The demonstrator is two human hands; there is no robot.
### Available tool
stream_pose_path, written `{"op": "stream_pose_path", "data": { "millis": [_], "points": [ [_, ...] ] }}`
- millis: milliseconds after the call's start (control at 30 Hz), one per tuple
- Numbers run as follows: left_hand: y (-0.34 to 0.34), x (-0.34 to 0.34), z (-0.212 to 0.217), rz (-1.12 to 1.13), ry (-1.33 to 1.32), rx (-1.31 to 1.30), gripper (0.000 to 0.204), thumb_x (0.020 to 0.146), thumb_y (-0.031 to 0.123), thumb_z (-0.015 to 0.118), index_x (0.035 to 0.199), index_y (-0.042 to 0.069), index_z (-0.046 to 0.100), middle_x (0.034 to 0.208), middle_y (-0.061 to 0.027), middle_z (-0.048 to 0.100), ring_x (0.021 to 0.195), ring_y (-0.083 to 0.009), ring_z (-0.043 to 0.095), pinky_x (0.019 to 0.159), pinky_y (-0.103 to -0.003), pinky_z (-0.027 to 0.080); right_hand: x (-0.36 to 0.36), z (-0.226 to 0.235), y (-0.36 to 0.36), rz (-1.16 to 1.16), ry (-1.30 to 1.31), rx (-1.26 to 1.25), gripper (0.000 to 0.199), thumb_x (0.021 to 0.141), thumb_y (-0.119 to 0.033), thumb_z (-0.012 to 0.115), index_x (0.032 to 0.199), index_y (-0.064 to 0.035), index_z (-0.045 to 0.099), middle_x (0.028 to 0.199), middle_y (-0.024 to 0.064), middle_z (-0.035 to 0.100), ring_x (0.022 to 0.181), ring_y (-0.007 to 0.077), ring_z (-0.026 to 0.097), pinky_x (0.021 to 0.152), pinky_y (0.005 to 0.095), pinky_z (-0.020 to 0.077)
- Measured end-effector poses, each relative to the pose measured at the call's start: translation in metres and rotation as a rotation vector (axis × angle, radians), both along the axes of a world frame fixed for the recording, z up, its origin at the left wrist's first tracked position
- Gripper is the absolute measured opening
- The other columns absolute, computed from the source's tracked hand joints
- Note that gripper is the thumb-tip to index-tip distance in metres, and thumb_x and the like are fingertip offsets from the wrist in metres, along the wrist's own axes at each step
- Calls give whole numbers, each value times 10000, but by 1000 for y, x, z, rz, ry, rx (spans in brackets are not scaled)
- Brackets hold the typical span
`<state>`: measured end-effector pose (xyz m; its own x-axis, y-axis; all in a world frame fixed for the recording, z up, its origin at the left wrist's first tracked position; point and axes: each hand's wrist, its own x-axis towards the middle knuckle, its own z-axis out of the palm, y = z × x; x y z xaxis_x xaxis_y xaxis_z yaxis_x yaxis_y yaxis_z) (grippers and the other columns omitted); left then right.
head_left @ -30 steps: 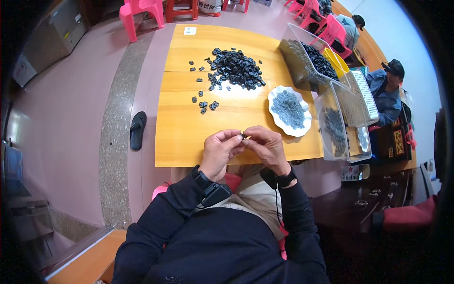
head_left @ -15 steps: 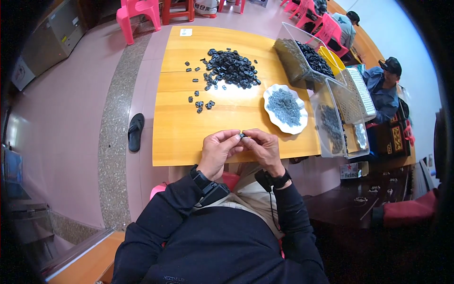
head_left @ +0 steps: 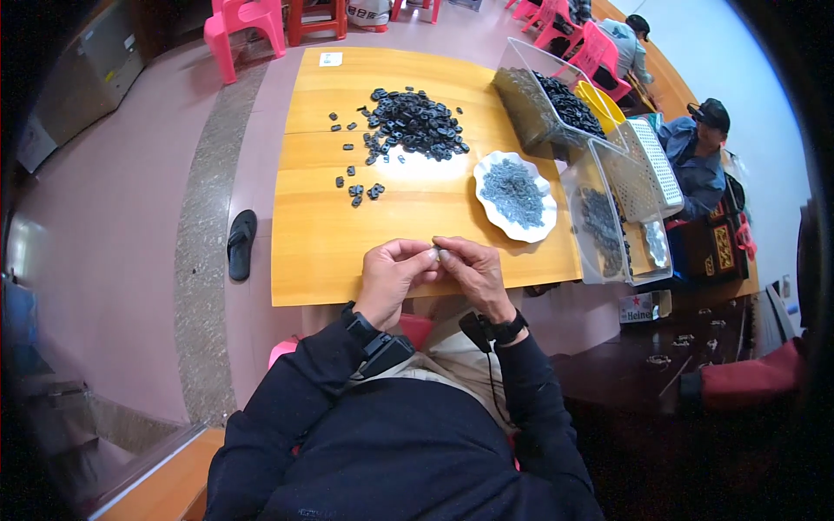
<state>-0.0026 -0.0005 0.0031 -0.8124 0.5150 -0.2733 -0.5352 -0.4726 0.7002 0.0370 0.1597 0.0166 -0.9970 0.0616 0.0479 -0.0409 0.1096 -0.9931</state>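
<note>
From the head camera, both hands meet at the near edge of the table, just above the person's lap. The left hand is curled, its fingertips pinched together on a small pale part. The right hand comes in from the other side, and its fingertips are closed on the same part, so the two hands touch at that point. The part is too small to tell its shape. Each wrist carries a dark strap, and the sleeves are dark blue.

Farther up the table, well apart from the hands, lies a heap of small black pieces, with a few strays scattered toward its left and near side. To the right of the hands, near the table's right edge, sits a white plate with a wavy rim, filled with small grey pieces. Beyond the plate, at the far right corner, stands a clear bin holding more black pieces. Just off the right edge of the table is another clear bin with grey pieces inside, and a white perforated tray rests across it.

On the floor to the left of the table lies a black sandal. Pink chairs stand at the far end of the table. At the right, another person in a dark cap sits at a neighbouring table, and a second person sits farther back.
</note>
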Motion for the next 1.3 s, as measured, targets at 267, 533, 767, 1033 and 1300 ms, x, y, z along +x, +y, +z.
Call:
{"op": "stream_pose_path", "data": {
  "millis": [267,533,767,1033,1300],
  "points": [
    [1,4,0,-49,-17,36,263,926,60,552,1178,-17,547,876,-53,611,764,-109,605,736,-253,546,-9,9,37,-212,93,238,180,872,-61,632,1029,22,659,795,31,650,615,83,579,539,216,466],
    [3,4,4,-101,-1,58,176,940,73,533,1096,-7,532,858,-56,596,765,-116,604,757,-276,556,-24,24,132,-309,97,1054,220,810,-194,661,958,-32,671,895,131,662,817,303,633,721,378,498],
    [2,4,6,-71,-11,52,169,919,78,576,1064,-1,540,858,-57,601,767,-122,613,743,-275,562,-37,21,134,-266,-21,1288,203,810,-208,625,947,-69,681,938,153,647,886,343,612,764,421,482],
    [2,3,5,-44,-25,37,168,914,73,582,1059,-3,544,858,-61,603,753,-126,617,726,-268,566,-41,22,123,-322,6,1230,133,794,-166,635,831,-47,682,872,149,653,851,343,619,742,413,485],
    [3,5,4,-27,-35,45,161,911,52,578,1056,-14,557,871,-62,601,755,-115,613,706,-256,563,-38,13,128,-357,110,1154,122,790,-141,664,857,-40,668,838,144,662,817,323,631,718,385,489]
  ]
}}
